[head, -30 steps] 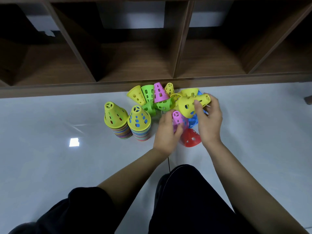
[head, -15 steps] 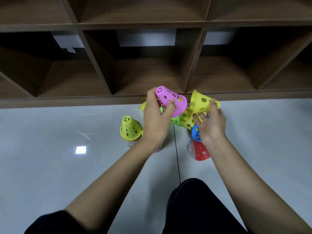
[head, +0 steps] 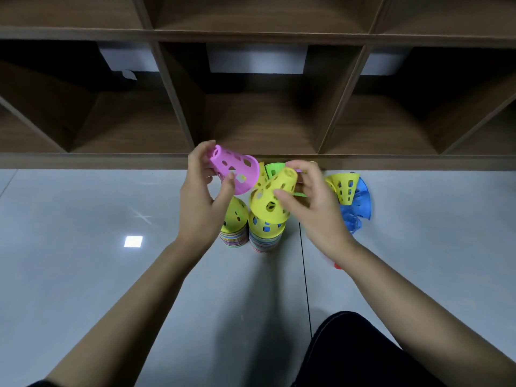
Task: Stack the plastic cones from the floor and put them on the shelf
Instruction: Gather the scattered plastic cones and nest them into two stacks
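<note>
My left hand (head: 199, 202) grips a pink perforated cone (head: 237, 172), tilted with its narrow top to the left. A yellow cone (head: 272, 201) is held in my right hand (head: 315, 208), tilted just above the right one of two tall multicoloured stacks (head: 265, 236) on the floor. The left stack (head: 234, 224) is partly hidden by my left hand. More loose cones lie behind and to the right: a yellow one (head: 344, 188), a blue one (head: 360, 205), a green one (head: 275, 169) and a red edge (head: 337, 266) under my right wrist.
A dark wooden shelf (head: 259, 160) with open compartments runs across the back, its bottom edge just behind the cones. The floor is glossy grey tile. My dark-clothed knee (head: 351, 350) is at the bottom right.
Both hands rose from the floor pile with their cones. My right hand has brought the yellow cone leftward over the right stack; the pink cone stays raised in my left hand.
</note>
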